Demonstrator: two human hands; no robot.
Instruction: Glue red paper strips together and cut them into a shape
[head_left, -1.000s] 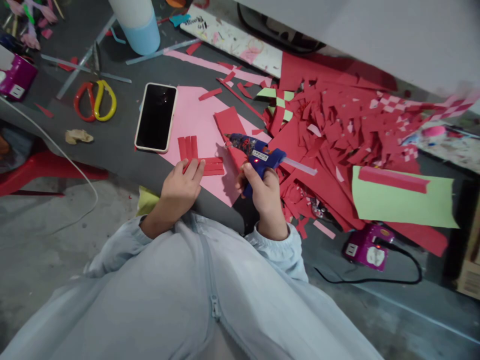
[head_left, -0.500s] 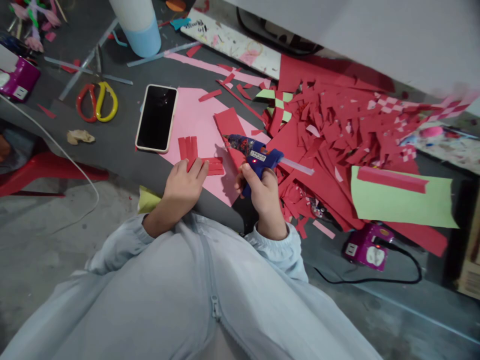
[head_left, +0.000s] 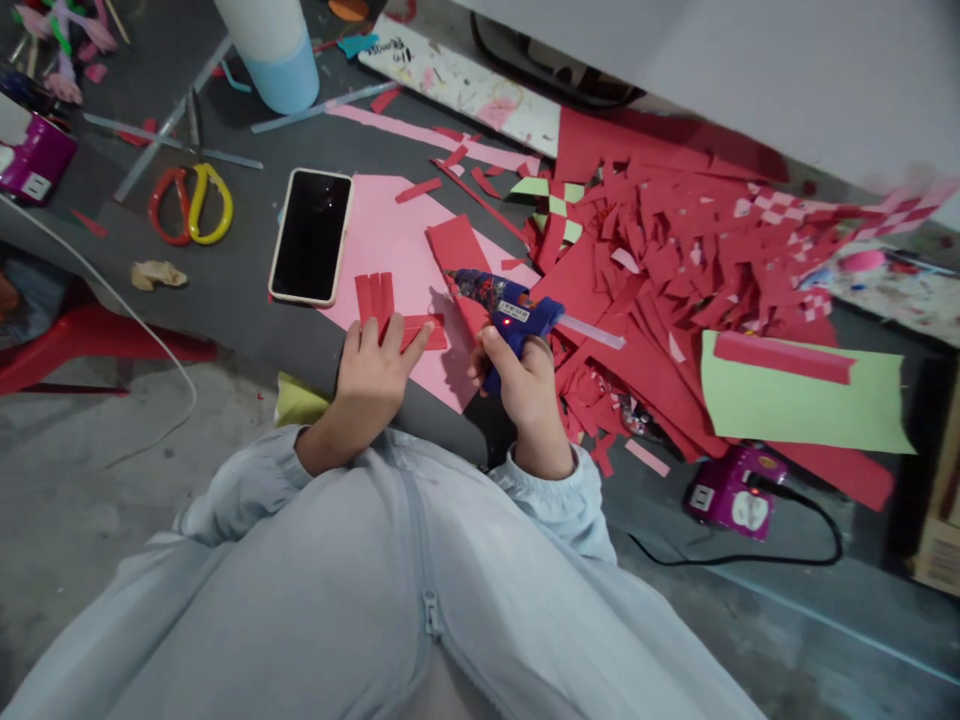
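My right hand is wrapped around the handle of a blue hot glue gun, its nozzle pointing left and a clear glue stick poking out of the back. My left hand lies flat with fingers spread, the fingertips pressing on red paper strips joined in an L-shape. Under the strips is a pink paper sheet. A wider red paper piece rests on that sheet beneath the nozzle. Part of the L-shape is hidden by my fingers.
A smartphone overlaps the pink sheet's left edge. Scissors and a white-and-blue bottle are farther left. Red paper scraps heap up at right, near a green paper sheet and a purple socket box with a black cable.
My left hand has shifted slightly and its fingers have spread wider over the red strips. My right hand keeps hold of the glue gun, nearly unmoved.
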